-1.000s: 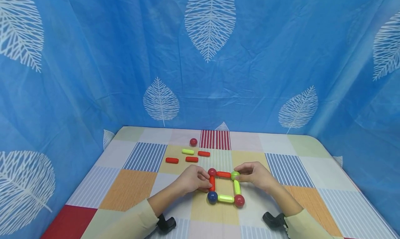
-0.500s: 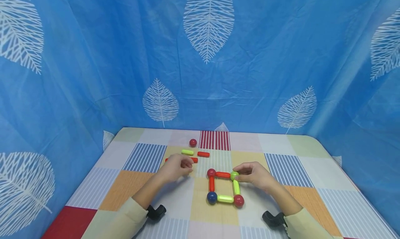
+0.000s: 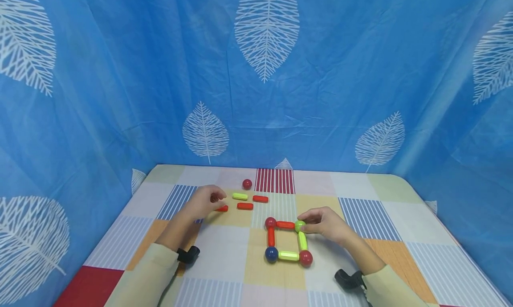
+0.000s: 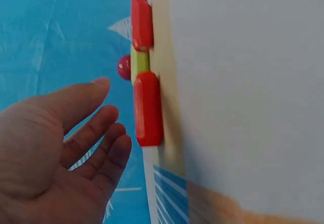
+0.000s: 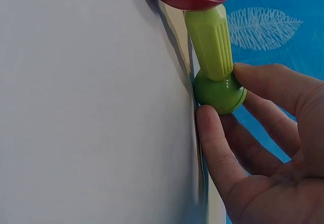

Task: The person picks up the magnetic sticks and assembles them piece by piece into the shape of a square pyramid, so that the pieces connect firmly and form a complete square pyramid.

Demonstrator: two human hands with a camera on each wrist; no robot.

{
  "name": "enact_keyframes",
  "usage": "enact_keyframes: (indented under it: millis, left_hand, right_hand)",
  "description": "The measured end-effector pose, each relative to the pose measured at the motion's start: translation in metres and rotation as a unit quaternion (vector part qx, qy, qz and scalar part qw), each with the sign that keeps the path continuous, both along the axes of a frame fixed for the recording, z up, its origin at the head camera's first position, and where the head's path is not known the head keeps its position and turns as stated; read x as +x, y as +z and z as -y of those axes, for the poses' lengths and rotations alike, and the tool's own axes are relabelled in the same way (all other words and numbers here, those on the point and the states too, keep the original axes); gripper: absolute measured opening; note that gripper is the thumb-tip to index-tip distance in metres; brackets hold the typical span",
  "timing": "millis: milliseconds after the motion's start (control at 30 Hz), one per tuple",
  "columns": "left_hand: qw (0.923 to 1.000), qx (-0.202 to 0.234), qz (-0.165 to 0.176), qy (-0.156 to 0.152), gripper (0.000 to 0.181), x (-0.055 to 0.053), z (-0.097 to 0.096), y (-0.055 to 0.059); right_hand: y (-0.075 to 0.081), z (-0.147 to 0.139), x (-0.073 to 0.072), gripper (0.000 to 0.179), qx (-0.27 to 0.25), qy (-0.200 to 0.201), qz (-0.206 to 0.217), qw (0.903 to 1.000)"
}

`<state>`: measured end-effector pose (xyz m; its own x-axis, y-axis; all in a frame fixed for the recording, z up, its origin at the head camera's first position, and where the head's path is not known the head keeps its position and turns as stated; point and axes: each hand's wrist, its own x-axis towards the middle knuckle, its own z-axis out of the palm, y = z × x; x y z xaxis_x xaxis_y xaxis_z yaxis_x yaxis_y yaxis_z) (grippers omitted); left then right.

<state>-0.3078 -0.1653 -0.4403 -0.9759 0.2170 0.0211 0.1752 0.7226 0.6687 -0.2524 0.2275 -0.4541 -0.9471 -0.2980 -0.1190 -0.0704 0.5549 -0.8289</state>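
On the table lies a square of magnetic rods and balls. Its corners are a green ball [image 3: 299, 226], a blue ball [image 3: 271, 254], a red ball [image 3: 270, 223] at the back left and another red ball [image 3: 306, 258] at the front right. My right hand [image 3: 326, 225] pinches the green ball between thumb and fingers; in the right wrist view a yellow-green rod [image 5: 210, 44] joins that ball. My left hand [image 3: 204, 202] hovers beside the leftmost loose red rod [image 4: 148, 110], fingers loosely bent and nothing between them. In the head view the hand partly hides this rod.
Behind the square lie two more loose red rods, one nearer [image 3: 245, 206] and one farther back [image 3: 260, 199], a loose yellow-green rod [image 3: 239, 196] and a loose red ball [image 3: 247, 184]. A patchwork cloth [image 3: 224, 253] covers the table; blue curtain [image 3: 320, 97] surrounds it.
My left hand has let go of the square's left red rod and moved left and away from me to the leftmost loose red rod. My right hand has stayed on the green ball.
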Motion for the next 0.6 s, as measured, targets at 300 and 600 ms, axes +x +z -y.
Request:
enact_keyframes:
  millis: [300,600]
  left_hand:
    - [0.9993,-0.026,0.013,-0.024,0.022,-0.0082,0.01,-0.0084]
    - [0.9978,-0.05,0.03,-0.033,0.022,-0.0071,0.0069,-0.0088]
  right_hand:
    - [0.0002,-0.0048,-0.0033,0.032,-0.008,-0.01,-0.002,0.9999]
    - [0.0008,-0.0064,-0.0044,0.033,-0.026,-0.008,0.002,0.9996]
